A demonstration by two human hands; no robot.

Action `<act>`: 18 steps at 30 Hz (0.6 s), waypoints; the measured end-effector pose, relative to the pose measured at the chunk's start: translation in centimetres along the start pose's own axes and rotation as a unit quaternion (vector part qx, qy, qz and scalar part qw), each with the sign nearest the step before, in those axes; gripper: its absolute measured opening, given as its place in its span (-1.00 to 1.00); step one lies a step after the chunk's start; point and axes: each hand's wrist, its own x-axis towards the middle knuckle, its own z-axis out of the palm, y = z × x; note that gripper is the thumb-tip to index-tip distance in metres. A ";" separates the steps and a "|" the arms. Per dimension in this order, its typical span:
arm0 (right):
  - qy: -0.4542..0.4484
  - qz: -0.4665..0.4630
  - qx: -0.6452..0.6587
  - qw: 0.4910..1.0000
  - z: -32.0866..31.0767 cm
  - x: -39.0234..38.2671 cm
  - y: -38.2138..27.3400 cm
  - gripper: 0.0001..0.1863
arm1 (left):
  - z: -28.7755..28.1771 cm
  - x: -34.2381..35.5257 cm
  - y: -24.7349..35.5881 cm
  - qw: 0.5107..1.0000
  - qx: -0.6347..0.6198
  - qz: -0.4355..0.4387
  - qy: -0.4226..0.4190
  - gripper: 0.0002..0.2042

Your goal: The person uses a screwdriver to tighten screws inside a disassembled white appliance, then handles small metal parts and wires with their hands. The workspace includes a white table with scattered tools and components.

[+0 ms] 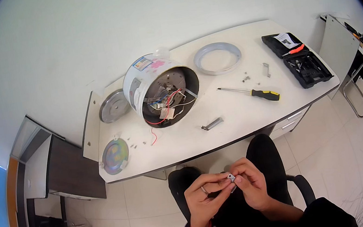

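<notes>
Over my lap, my left hand (209,197) and my right hand (251,185) meet, both pinching a small grey-white part (231,178) between their fingertips. Its exact kind is too small to make out, and fingers hide much of it. On the table beyond lies a rice cooker body (154,68), white with a pink flower, tipped on its side with its open underside toward me. Red and white wires (174,98) and small components show inside it. Nearest my hands on the tabletop is a small metal bracket (212,124).
On the white table (181,144) lie a yellow-black screwdriver (265,95), a pale ring (198,59), a metal strip (266,69), several small screws (245,77), a round metal lid (113,105) and an iridescent disc (115,156). An opened black tool case (309,76) sits at the right end.
</notes>
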 end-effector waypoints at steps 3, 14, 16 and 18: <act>-0.013 0.003 -0.006 1.000 -0.4 0.2 0.1 -0.87 | 0.2 0.2 0.1 1.000 0.011 0.003 0.004 -0.79; -0.061 0.037 0.038 0.997 -1.3 1.1 0.2 -0.91 | 0.1 0.3 -0.4 0.999 -0.031 -0.034 0.009 -0.76; -0.085 0.019 0.009 0.996 -1.7 1.7 0.3 -0.92 | -0.1 0.1 -1.2 0.997 -0.058 -0.050 0.012 -0.75; -0.104 -0.007 -0.055 0.993 -2.0 2.4 0.0 -0.93 | 0.0 -0.2 -1.8 0.997 -0.048 -0.053 0.015 -0.76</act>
